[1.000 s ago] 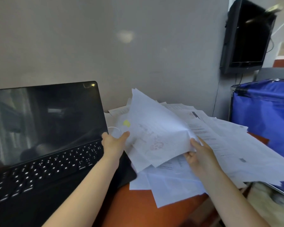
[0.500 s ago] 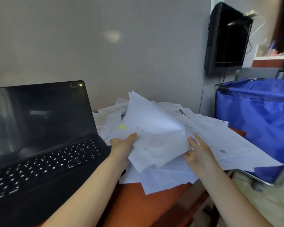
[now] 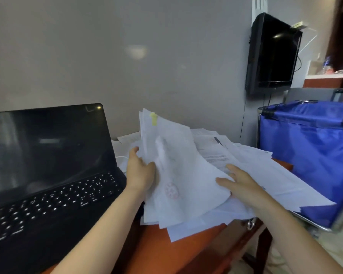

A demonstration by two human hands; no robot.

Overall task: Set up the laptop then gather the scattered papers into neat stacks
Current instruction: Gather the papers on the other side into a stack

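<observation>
Forearms, both bare, enter from the lower edge. Your left hand [image 3: 140, 175] grips the left edge of a sheaf of white printed sheets [image 3: 176, 169]. Its fingers are curled round that edge, most of them hidden behind the paper. The sheaf is tilted up steeply, far edge highest, near edge down on the pile below. A round red stamp [image 3: 171, 191] sits low on the front sheet, and a small yellow sticky tab [image 3: 153, 118] marks the top corner.

Your right hand [image 3: 244, 184] lies palm down just right of the sheaf. Its fingers [image 3: 233, 168] are straight and spread wide, holding nothing, pressed flat on the loose white papers [image 3: 265, 171]. Those papers are fanned in an untidy heap over the right half of the reddish-brown wooden desk [image 3: 156, 252], some jutting past its right edge.

A black laptop [image 3: 48, 155] sits on the left half of the desk, lid open, screen dark, white key legends visible. Its right edge is just beside your left hand. A thin white cable [image 3: 120, 158] loops between laptop and heap, partly hidden.

Right of the desk and close against it stands a blue fabric cart with a metal frame [image 3: 309, 155]; whether the two touch, cannot tell. Beyond, a plain grey wall [image 3: 127, 56] runs behind the desk. A black flat screen [image 3: 273, 54] is mounted at upper right, dark.
</observation>
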